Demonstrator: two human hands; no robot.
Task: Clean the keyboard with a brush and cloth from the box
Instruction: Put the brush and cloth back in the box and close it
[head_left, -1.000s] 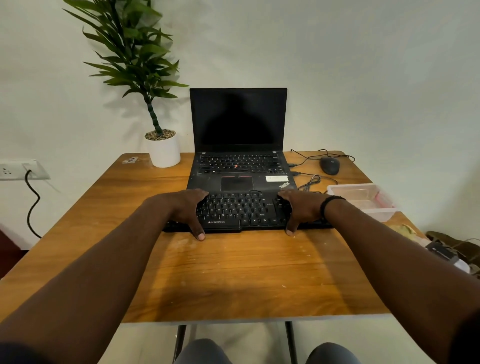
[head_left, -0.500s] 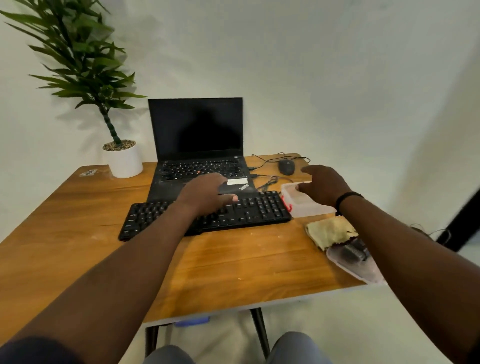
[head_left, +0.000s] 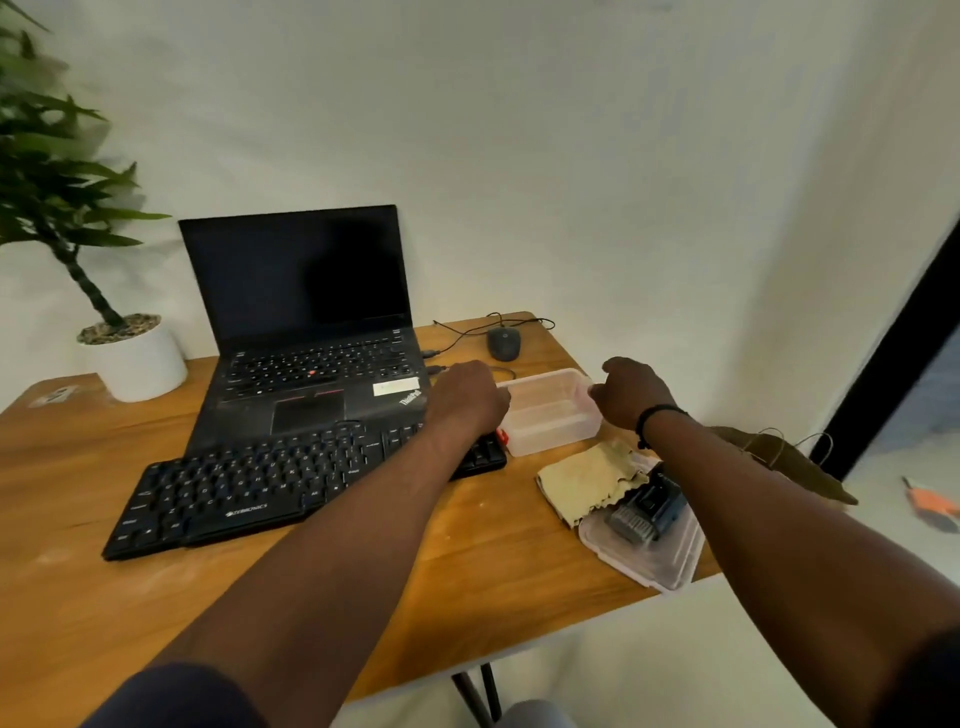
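Wooden table (head_left: 311, 597) against a pale wall: both hands grasp the clear box (head_left: 550, 415), left hand (head_left: 470, 397) and right hand (head_left: 631, 392) at either end, keyboard (head_left: 260, 483) just beside it.

My open black ThinkPad laptop (head_left: 306, 332), potted plant in a white pot (head_left: 136, 358) to its left, wired mouse (head_left: 503, 343), wooden table (head_left: 467, 587).
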